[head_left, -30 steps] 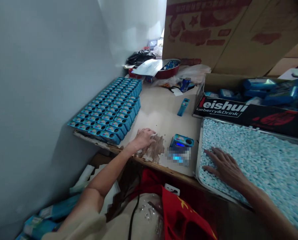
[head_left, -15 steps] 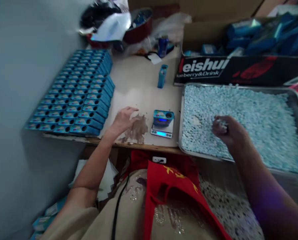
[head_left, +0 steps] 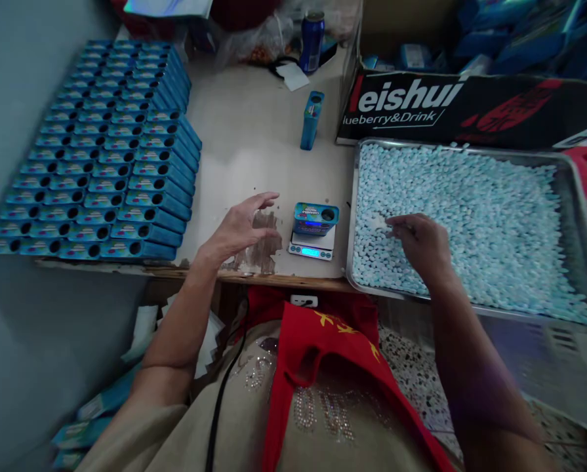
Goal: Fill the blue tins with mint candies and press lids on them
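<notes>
My left hand (head_left: 239,226) hovers over the worn patch of the table, thumb and fingers spread in a C-shape with nothing between them. To its right, a blue candy box (head_left: 315,218) with a round hole in its top rests on a small digital scale (head_left: 311,246), whose display is lit. My right hand (head_left: 424,246) is over the left part of a metal tray (head_left: 351,216) filled with pale blue candies (head_left: 480,216). Its fingers are curled together, and a small pale bit shows between them. How many candies it holds is hidden.
Rows of blue boxes (head_left: 96,157) stand at the left. A single narrow blue box (head_left: 311,121) stands behind the scale, with a blue can (head_left: 312,42) farther back. A black carton (head_left: 470,108) holding blue packages borders the tray's far side.
My right hand has gone from a palm-up curl showing pale candies to a lower, palm-down pose farther left over the tray. My left hand remains spread beside the scale. The view has tilted down.
</notes>
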A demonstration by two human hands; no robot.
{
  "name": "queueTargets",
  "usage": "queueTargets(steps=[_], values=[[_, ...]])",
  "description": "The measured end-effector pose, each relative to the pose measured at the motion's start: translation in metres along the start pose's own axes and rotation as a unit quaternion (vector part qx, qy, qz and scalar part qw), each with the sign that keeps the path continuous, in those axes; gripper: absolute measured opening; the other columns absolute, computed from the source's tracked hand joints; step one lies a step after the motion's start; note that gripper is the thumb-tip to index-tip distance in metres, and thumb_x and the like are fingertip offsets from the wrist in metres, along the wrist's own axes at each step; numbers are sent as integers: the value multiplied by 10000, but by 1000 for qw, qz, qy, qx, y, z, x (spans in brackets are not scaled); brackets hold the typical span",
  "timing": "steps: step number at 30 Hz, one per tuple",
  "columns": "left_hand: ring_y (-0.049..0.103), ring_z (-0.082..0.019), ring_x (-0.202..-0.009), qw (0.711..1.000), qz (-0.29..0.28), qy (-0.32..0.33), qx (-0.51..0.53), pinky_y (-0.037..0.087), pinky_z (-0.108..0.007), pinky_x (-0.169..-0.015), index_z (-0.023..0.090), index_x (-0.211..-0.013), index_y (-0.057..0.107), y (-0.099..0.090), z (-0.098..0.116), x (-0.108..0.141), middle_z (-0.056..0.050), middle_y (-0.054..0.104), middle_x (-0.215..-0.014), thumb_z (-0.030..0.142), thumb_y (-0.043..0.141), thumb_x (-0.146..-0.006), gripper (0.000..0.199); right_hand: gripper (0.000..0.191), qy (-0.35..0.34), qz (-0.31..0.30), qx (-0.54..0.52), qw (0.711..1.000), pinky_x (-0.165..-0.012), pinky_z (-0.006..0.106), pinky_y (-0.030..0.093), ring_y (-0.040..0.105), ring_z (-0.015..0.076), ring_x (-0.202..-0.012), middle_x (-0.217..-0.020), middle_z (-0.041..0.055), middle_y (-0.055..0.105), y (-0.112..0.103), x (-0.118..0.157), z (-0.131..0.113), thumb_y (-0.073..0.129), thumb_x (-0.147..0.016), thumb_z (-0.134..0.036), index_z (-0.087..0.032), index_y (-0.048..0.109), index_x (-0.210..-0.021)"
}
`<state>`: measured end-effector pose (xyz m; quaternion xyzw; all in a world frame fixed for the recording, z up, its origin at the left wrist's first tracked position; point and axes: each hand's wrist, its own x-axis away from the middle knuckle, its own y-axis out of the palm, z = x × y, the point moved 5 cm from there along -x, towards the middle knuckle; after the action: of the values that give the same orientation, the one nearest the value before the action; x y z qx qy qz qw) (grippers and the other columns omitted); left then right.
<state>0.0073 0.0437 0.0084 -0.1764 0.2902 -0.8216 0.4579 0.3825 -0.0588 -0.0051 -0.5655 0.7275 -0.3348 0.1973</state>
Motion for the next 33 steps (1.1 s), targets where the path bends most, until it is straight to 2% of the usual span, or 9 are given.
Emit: queueTargets(steps=[3,6,9,13,16,20,23,27,33], values=[[720,-307,-1382,1000,6,-22,15,550,-455,-1257,202,-1528,679,0,-6,3,-121,745,-1504,265,953,-830,753,275,-10,-11,103,995,-1023,405,479,713,272,-1015,-1136,204,789,-6,-4,-6,523,-1022,-207,-136,777,-1098],[729,-301,-1365,999,10,-12,30,551,-466,-1261,199,-1484,717,0,-4,1,-112,752,-1493,253,951,-826,701,179,41,0,82,996,-875,366,473,663,223,-853,-920,121,757,-8,-14,-2,588,-1031,-246,-160,744,-1042],[734,-294,-1353,999,-1,12,48,560,-464,-1252,203,-1479,719,3,5,-6,-105,755,-1484,245,966,-813,712,214,104,-70,-115,986,-637,297,391,494,140,-622,-694,-6,607,6,-26,-3,745,-965,-382,-225,643,-860],[732,-289,-1348,998,1,25,65,562,-473,-1251,201,-1455,734,11,9,-14,-103,768,-1456,252,956,-833,662,372,126,-150,-350,916,-478,242,276,344,101,-536,-691,-47,551,26,-41,-36,869,-829,-517,-263,598,-850],[741,-287,-1325,995,17,14,93,579,-482,-1233,202,-1447,740,13,0,-13,-110,772,-1447,257,918,-860,616,325,96,-157,-400,898,-447,242,273,334,120,-553,-735,-29,549,33,-53,-69,760,-892,-534,-283,555,-859],[752,-297,-1308,990,28,-11,136,596,-493,-1216,210,-1442,740,8,-20,-4,-122,780,-1424,365,904,-885,601,367,17,-134,-417,899,-493,279,403,414,139,-589,-819,3,586,44,-58,-101,613,-1002,-625,-296,522,-865],[746,-305,-1319,987,33,-26,155,580,-512,-1239,203,-1430,745,1,-29,2,-134,774,-1431,410,918,-875,616,370,-64,-69,-409,908,-541,308,483,511,152,-632,-882,21,633,55,-53,-115,637,-1042,-672,-308,642,-971],[755,-296,-1295,985,46,-33,162,581,-518,-1245,196,-1418,749,-2,-34,4,-130,775,-1419,378,929,-857,616,332,-152,-15,-410,899,-529,286,438,493,141,-646,-860,-4,583,73,-39,-129,711,-1035,-655,-331,721,-1107],[773,-281,-1245,984,48,-45,167,621,-507,-1202,191,-1419,743,5,-38,6,-116,780,-1402,302,916,-855,600,263,-177,0,-345,922,-671,320,518,555,163,-704,-806,-21,534,79,-27,-139,683,-1055,-593,-338,713,-1115]])
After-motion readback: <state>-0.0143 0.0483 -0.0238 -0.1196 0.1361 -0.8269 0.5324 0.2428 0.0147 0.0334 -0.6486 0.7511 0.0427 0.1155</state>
